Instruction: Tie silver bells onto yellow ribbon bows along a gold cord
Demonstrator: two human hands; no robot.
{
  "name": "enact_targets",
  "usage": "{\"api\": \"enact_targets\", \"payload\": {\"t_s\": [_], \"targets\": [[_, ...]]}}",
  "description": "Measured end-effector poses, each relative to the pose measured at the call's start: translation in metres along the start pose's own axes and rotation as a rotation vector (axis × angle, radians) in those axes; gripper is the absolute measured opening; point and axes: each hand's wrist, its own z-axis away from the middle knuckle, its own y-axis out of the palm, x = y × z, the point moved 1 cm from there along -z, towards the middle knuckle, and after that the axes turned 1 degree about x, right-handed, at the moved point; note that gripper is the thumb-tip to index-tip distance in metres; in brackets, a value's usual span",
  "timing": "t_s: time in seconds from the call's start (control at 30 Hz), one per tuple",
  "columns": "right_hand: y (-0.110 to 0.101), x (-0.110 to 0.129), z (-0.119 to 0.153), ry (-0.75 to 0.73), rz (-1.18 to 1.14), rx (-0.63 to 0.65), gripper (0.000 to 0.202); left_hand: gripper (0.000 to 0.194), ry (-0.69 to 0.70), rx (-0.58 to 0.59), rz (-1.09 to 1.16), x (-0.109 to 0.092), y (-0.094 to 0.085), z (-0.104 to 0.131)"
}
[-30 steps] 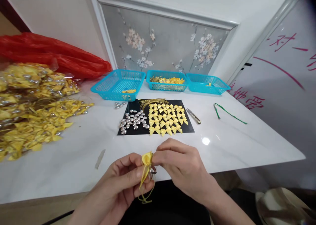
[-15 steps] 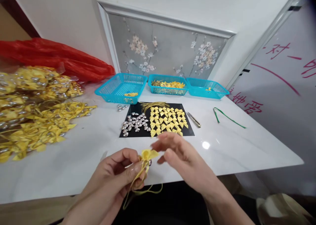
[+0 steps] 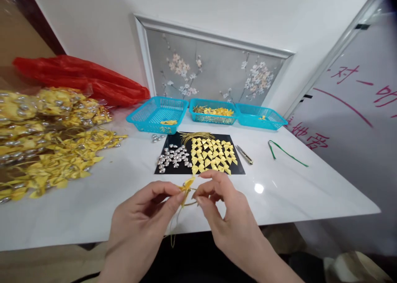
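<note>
I see left hand (image 3: pixel 139 217) pinching yellow bow (image 3: pixel 187 185); right hand (image 3: pixel 228 208), at bow's 4 o'clock, pinching cord (image 3: pixel 190 204); bow looks light, soft, easily creased; I'd hold its middle.

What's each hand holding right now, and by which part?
The left hand pinches the yellow bow by its left side, between thumb and forefinger; the right hand holds the thin cord where it loops beside the bow.
</note>
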Motion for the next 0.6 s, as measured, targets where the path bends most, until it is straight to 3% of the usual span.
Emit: {"api": "enact_targets", "payload": {"t_s": [0.1,0.27,0.53,0.6], "targets": [[-0.004,0.007,-0.003,-0.164,0.244,-0.078,0.03,0.013,0.013,0.018,0.036,-0.002,0.0,-0.001],[-0.005,0.019,-0.009,-0.467,0.426,-0.212,0.023,0.01,0.056,0.047,0.033,-0.006,0.0,0.0],[0.009,0.026,-0.005,-0.672,0.511,-0.186,0.015,0.011,0.145,0.038,-0.03,-0.006,-0.001,-0.001],[0.015,0.027,0.001,-0.626,0.463,-0.077,0.015,0.013,0.146,-0.024,-0.012,-0.005,0.001,-0.003]]}}
